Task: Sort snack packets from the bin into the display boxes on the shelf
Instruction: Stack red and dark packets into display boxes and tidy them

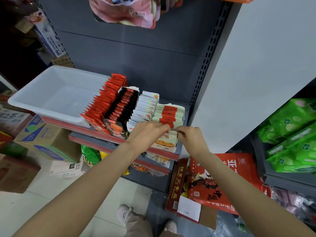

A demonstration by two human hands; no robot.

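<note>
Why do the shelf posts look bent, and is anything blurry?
Head view: the wide-angle lens bows the perforated shelf post near the edge; both hands are slightly motion-blurred; the white bin is evenly lit, without harsh glare.

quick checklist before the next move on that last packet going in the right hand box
1. Both hands on the packet: left hand and right hand pinch its top edge: ok.
2. Packet matches the beige packets in the rightmost display box: ok.
3. Packet fully seated: cannot tell.
4. White bin has no packets left: ok.
5. The other three rows stand in order: ok.
</note>
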